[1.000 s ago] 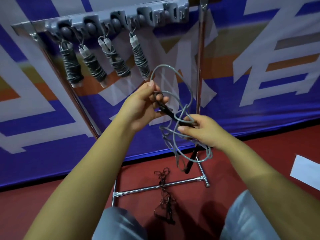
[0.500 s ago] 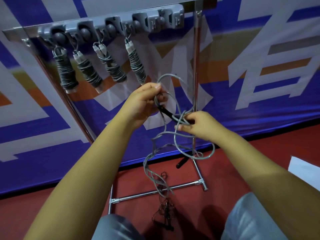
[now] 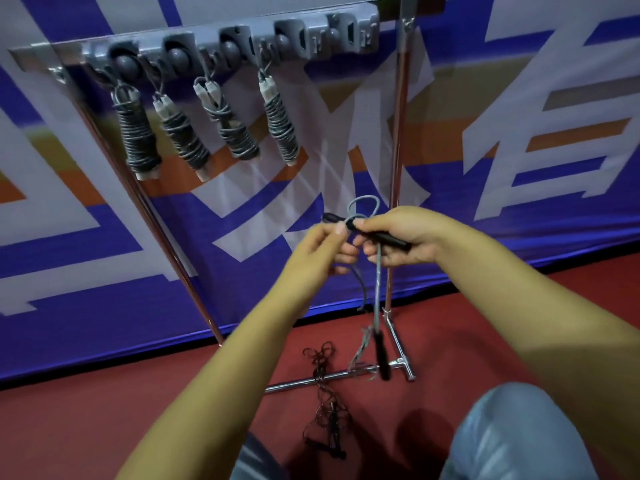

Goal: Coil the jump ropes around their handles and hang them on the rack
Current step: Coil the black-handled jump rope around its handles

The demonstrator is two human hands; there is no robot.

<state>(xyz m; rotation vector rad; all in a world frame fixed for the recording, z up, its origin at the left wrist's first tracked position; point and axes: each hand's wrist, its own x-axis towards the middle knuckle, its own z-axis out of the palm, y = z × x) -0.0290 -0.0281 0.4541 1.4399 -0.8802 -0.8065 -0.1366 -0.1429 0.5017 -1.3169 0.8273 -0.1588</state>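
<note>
Across the upper part of the frame runs the rack (image 3: 221, 46), a grey bar with clips on a shiny metal stand, and behind it hangs a large blue, white and orange banner (image 3: 519, 116). Four coiled ropes (image 3: 207, 129) already hang from the left clips, each wound tightly around its pale handles, while the clips at the right end of the bar look free. Below, on the red floor (image 3: 104, 410) in the lower middle of the frame, a dark rope (image 3: 327, 400) lies in a loose tangle across the foot bar of the stand, not yet taken up. In the centre of the frame the person holds the grey rope (image 3: 378, 282). The right hand (image 3: 398, 237) is closed around one black handle (image 3: 384, 237), held almost level, with the thumb pressed near its tip, where a small loop of cord stands up. The left hand (image 3: 322, 247) pinches the cord just beside that tip, fingers narrow. The rest of the cord hangs straight down with the second handle (image 3: 382, 355) at its end, near the floor; it is blurred, so I cannot tell if it touches the stand. I judge the coiling is only at its beginning. The next move probably calls for bringing the second handle up beside the first and then winding the cord in even, tight turns.
</note>
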